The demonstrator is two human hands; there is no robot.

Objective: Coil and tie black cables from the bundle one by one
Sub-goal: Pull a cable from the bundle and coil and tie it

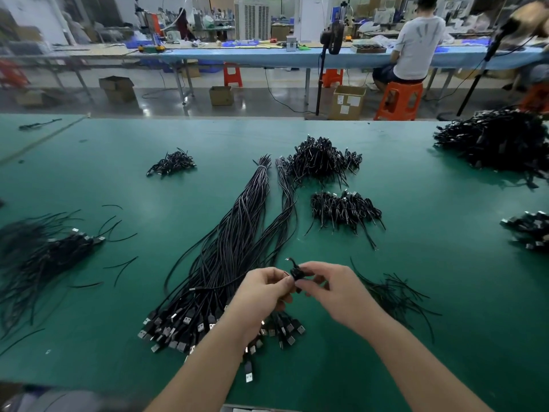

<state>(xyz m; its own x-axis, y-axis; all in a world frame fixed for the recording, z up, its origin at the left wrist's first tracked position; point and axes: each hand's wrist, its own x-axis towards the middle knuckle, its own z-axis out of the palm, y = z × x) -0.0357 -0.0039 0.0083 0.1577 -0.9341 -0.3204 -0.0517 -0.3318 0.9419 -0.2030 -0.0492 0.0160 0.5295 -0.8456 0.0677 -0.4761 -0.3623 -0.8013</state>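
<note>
1. Low in the frame, two bare forearms reach up from the bottom edge over the green table (416,292).
2. The left hand (261,289) and right hand (329,288) meet just below the frame's centre, fingers curled, both pinching one small coiled cable (296,274) between their fingertips. A short black end sticks up from the coil toward the upper left.
3. The coil is held above the table, over the near end of the bundle (225,257), and not touching it.
4. Under the left wrist, the bundle's USB plugs (178,322) fan out across the lower centre of the frame. Its wires run up the middle, narrowing to a tied end (262,167) above centre. A second, thinner strand (286,197) lies just to its right.
5. Right of the right hand, loose thin black ties (395,292) lie scattered on the table.
6. At the left edge, a blurred heap of cables (38,257) with plugs spreads out, a few stray ties near it.
7. Right of centre sits a pile of coiled cables (344,211); above it is a bigger pile (320,159), and to the upper left of centre a small one (171,165).
8. At the right edge lies another small heap (528,230), and at the upper right a large mound (493,141).
9. Beyond the table, in the top band of the frame, a person in a white shirt (416,46) sits on an orange stool (399,99) at a blue bench (267,56). Cardboard boxes (347,102) stand on the floor.
</note>
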